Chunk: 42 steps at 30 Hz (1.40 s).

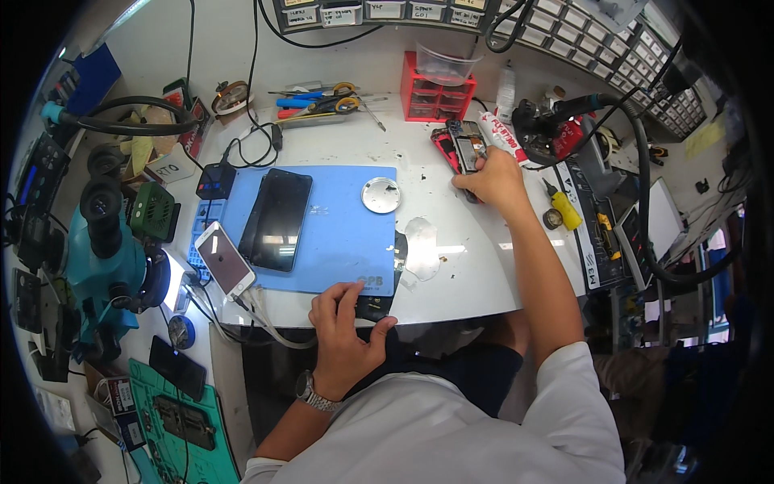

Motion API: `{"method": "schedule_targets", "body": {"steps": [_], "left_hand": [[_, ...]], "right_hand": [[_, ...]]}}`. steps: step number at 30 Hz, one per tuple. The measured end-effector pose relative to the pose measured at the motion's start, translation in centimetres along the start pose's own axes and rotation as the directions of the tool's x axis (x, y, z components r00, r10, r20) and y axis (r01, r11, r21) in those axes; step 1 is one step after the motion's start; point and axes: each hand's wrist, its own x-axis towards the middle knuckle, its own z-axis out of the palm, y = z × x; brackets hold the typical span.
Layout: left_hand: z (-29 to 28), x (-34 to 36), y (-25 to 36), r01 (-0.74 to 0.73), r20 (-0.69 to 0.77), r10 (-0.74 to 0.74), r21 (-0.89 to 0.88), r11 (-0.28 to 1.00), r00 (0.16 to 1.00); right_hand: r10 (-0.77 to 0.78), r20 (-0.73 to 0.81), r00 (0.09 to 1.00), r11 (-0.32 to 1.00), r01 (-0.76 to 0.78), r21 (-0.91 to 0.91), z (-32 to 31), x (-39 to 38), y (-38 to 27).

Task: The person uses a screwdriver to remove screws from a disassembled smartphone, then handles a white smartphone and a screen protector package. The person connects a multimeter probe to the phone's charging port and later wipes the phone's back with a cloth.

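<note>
At the back right of the white table, my right hand (493, 179) grips the edge of a disassembled phone (466, 145) with its inner parts exposed. A red-and-black phone part (444, 148) lies against its left side. My left hand (345, 327) rests at the front edge of the blue mat (347, 242), fingers apart and holding nothing. Close beside its fingertips, a dark flat piece (373, 307) sticks out from under the mat. A large black phone (278, 218) lies on the mat, with a white phone (226, 260) at its left and a round metal dish (380, 195) at its right.
A teal microscope (105, 250) stands at the left. Tweezers and pliers (322, 103) lie at the back, beside a red drawer box (435, 89). A yellow bottle (564, 208) and a black hose (645, 177) are on the right. Cables (258, 319) hang near the front edge.
</note>
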Motion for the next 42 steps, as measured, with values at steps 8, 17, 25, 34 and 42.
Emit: {"method": "schedule_targets", "body": {"steps": [8, 17, 25, 34, 42], "left_hand": [[0.1, -0.2, -0.1, -0.002, -0.014, 0.002, 0.01, 1.0, 1.0], [-0.1, 0.0, -0.1, -0.002, 0.004, 0.002, -0.003, 1.0, 1.0], [-0.4, -0.1, -0.1, -0.007, -0.019, 0.007, -0.024, 1.0, 1.0], [-2.2, 1.8, 0.9, -0.002, -0.038, -0.001, -0.098, 0.995, 0.999], [-5.4, 13.0, -2.2, 0.287, -0.069, -0.298, 0.539, 0.792, 0.952]], "right_hand": [[-0.303, -0.109, 0.947, 0.953, 0.302, -0.03, 1.1, -5.3, -1.5], [-0.178, 0.131, 0.975, 0.967, 0.149, 0.209, 2.4, -14.6, -4.8], [-0.183, 0.074, 0.98, 0.943, 0.154, 0.294, 4.1, -16.4, -6.0], [-0.269, -0.167, 0.948, 0.862, 0.315, 0.397, 5.3, -17.1, -4.9], [-0.288, -0.397, 0.872, 0.9, 0.387, 0.199, 6.8, -16.9, -3.1]]}}
